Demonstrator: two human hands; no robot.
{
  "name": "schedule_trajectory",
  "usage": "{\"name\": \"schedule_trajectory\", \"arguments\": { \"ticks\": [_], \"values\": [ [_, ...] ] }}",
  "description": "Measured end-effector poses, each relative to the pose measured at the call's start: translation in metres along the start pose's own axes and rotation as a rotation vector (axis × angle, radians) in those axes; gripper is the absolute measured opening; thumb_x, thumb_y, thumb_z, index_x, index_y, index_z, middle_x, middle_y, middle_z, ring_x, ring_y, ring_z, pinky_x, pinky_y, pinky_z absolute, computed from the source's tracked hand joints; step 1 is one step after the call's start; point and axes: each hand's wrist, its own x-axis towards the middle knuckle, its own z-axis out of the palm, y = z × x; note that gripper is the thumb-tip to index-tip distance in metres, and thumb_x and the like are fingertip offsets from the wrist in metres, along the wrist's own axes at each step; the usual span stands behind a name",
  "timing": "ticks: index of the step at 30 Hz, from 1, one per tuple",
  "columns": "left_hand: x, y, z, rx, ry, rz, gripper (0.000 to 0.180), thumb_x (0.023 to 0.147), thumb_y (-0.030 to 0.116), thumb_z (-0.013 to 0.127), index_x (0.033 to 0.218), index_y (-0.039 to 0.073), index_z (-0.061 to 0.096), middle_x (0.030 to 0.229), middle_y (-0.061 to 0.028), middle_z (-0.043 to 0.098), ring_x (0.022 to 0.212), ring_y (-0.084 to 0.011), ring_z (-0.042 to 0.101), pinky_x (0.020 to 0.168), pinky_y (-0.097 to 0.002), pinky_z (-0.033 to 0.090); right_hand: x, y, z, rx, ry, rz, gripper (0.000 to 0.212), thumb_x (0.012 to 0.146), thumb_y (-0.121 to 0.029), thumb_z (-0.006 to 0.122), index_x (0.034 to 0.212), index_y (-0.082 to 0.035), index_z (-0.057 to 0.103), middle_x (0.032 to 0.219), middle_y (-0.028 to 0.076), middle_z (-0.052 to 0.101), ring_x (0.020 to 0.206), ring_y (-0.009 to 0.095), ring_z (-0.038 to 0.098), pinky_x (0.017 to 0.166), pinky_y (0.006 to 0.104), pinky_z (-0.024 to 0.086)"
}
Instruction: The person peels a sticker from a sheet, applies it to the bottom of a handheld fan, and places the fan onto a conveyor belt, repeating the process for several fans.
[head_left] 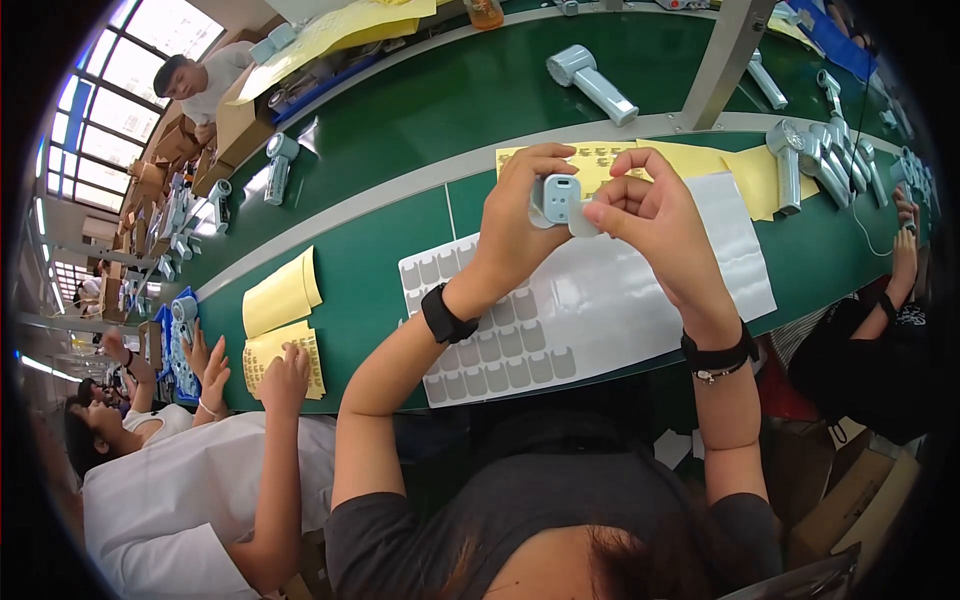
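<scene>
My left hand (520, 215) is wrapped round a pale blue handheld fan (561, 190), whose end with a slot and small holes faces me. Between the thumb and fingers of my right hand (645, 215) is a small translucent sticker (583, 219), close against the edge of that end. Most of the fan's body is hidden behind my left hand. Below both hands lies a large white sticker sheet (680, 285), with rows of grey rounded stickers (505, 340) at its left part.
Yellow sheets (750, 180) lie beyond my hands. Several pale blue fans stand at the right, one fan (787, 165) nearest. Another fan (595, 85) lies on the green belt (430, 110) past a metal post (722, 65). A co-worker's hand (285, 380) touches a yellow sticker sheet (255, 358) at left.
</scene>
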Motion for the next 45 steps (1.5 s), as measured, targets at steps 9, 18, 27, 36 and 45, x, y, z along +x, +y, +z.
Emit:
{"name": "schedule_trajectory", "arguments": {
  "ticks": [9,18,27,36,45],
  "values": [
    [-0.001,0.008,-0.002,0.099,0.012,0.048,0.059,0.058,0.004,0.09,0.107,0.005,0.057,0.114,-0.0103,0.062,0.105,-0.0253,0.062,0.089,-0.0345,0.052,0.01,0.003,0.011,-0.06,0.011,-0.057,0.036,0.084,-0.003,0.072,0.104,-0.007,0.042,0.082,0.006,0.062,0.076,0.01,0.061,0.067,0.022,0.051],
    [-0.001,0.009,-0.001,0.119,0.045,0.063,0.059,0.056,0.005,0.091,0.105,0.006,0.058,0.111,-0.0088,0.065,0.104,-0.0265,0.062,0.088,-0.0344,0.051,0.011,0.004,0.015,-0.153,0.065,-0.095,0.037,0.083,0.0,0.072,0.1,-0.007,0.04,0.081,0.009,0.064,0.073,0.011,0.063,0.061,0.0223,0.053],
    [-0.002,0.01,-0.001,0.104,0.058,0.055,0.059,0.056,0.004,0.09,0.105,0.007,0.058,0.111,-0.0082,0.065,0.105,-0.0268,0.061,0.089,-0.0349,0.051,0.012,0.004,0.017,-0.196,0.085,-0.096,0.039,0.08,-0.001,0.075,0.099,-0.004,0.041,0.08,0.009,0.064,0.072,0.01,0.063,0.066,0.0228,0.053],
    [-0.004,0.008,0.0,0.109,0.057,0.055,0.058,0.056,0.001,0.088,0.105,0.007,0.058,0.111,-0.0079,0.065,0.105,-0.0266,0.061,0.088,-0.0346,0.051,0.01,0.006,0.019,-0.273,0.105,-0.133,0.039,0.082,0.001,0.072,0.099,-0.006,0.038,0.08,0.009,0.063,0.072,0.01,0.063,0.064,0.0241,0.057],
    [-0.003,0.01,0.001,0.118,0.055,0.05,0.057,0.057,-0.001,0.087,0.106,0.007,0.057,0.112,-0.0077,0.064,0.104,-0.0264,0.061,0.088,-0.0348,0.05,0.01,0.005,0.022,-0.327,0.14,-0.172,0.039,0.081,0.001,0.073,0.098,-0.006,0.038,0.078,0.007,0.062,0.07,0.009,0.062,0.062,0.0216,0.054]
  ]
}}
